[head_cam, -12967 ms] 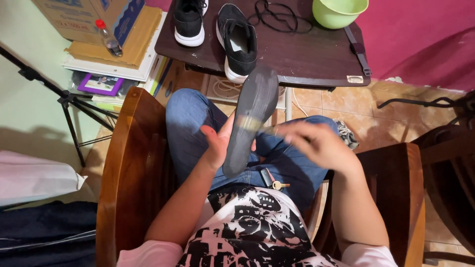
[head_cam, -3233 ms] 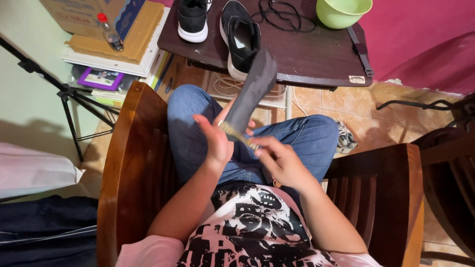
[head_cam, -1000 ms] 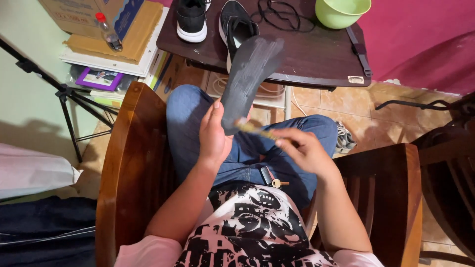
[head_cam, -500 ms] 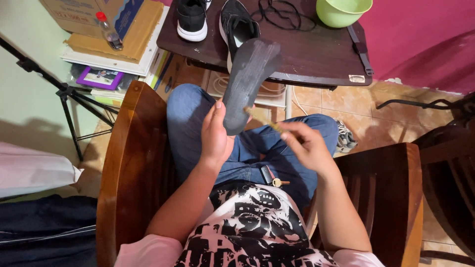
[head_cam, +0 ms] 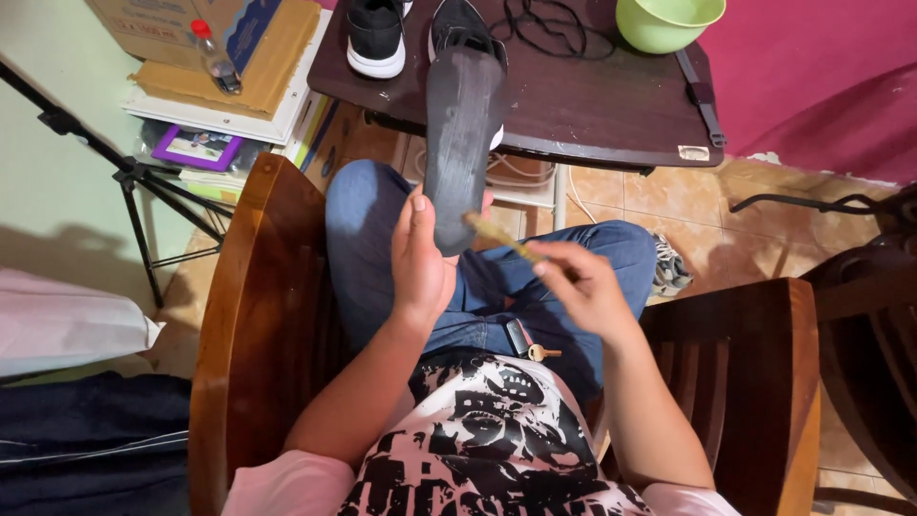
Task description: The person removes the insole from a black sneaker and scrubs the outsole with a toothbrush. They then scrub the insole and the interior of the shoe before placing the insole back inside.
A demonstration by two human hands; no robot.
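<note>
Head view looks down on us seated in a brown wooden armchair [head_cam: 250, 315], knees in blue jeans [head_cam: 373, 248] pointing toward a dark brown wooden table [head_cam: 592, 105]. Our left hand [head_cam: 420, 258] is closed around the lower end of a long dark grey shoe insole [head_cam: 460, 143], thumb along its near edge, holding it upright so that its upper end rises in front of the table edge, above our left thigh. Our right hand [head_cam: 583, 287] is pinched shut on the handle of a small yellowish brush [head_cam: 497, 234], whose tip touches the lower right edge of the insole, just beside the left hand. On the table stand two black sneakers with white soles, one [head_cam: 377, 33] to the left and the other [head_cam: 458, 19] partly hidden behind the insole, with a coiled black cable [head_cam: 549, 19] near them and a light green plastic bowl [head_cam: 669, 21] at the far right corner. A small brass-coloured key [head_cam: 543, 353] hangs at our waist, over the jeans and just above the black-and-white printed shirt [head_cam: 487, 449]. To the left of the table lies a stack of cardboard and books [head_cam: 239, 86], topped by a clear plastic bottle with a red cap [head_cam: 212, 55], and a black tripod leg [head_cam: 124, 172] slants across the pale floor. A second dark wooden chair [head_cam: 869, 315] stands at our right.
</note>
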